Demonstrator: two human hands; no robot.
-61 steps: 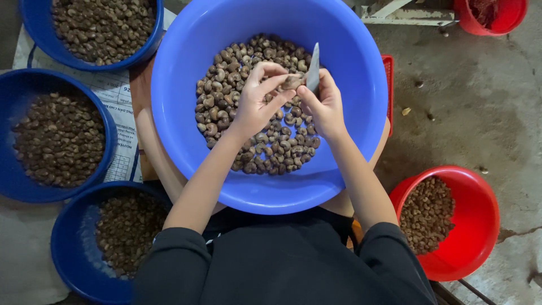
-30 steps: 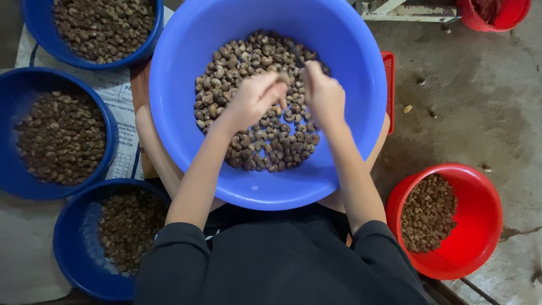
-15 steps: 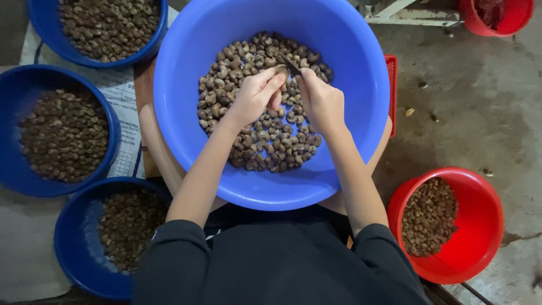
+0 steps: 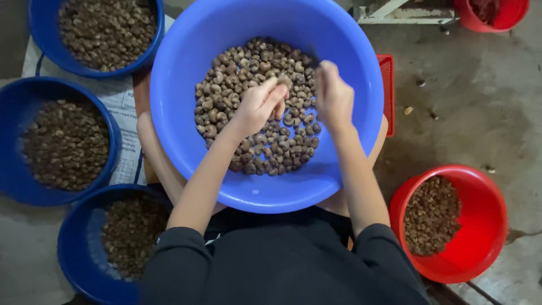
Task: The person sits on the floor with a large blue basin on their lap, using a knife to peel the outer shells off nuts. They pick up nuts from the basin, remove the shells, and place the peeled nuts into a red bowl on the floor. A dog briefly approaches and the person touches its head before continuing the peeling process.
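A: From my end the feed is evenly lit, soft overhead light, no hard glare. Big blue basin (image 4: 186, 68) is slightly overexposed.

B: I see motion blur on the right hand (image 4: 334, 97); floor (image 4: 480, 101) dim, corners soft.

A person seen from above wears a black top with sleeves pushed up to the elbows. Both forearms are bare. The left hand (image 4: 261, 104) and right hand (image 4: 334, 95) wear no gloves or rings.
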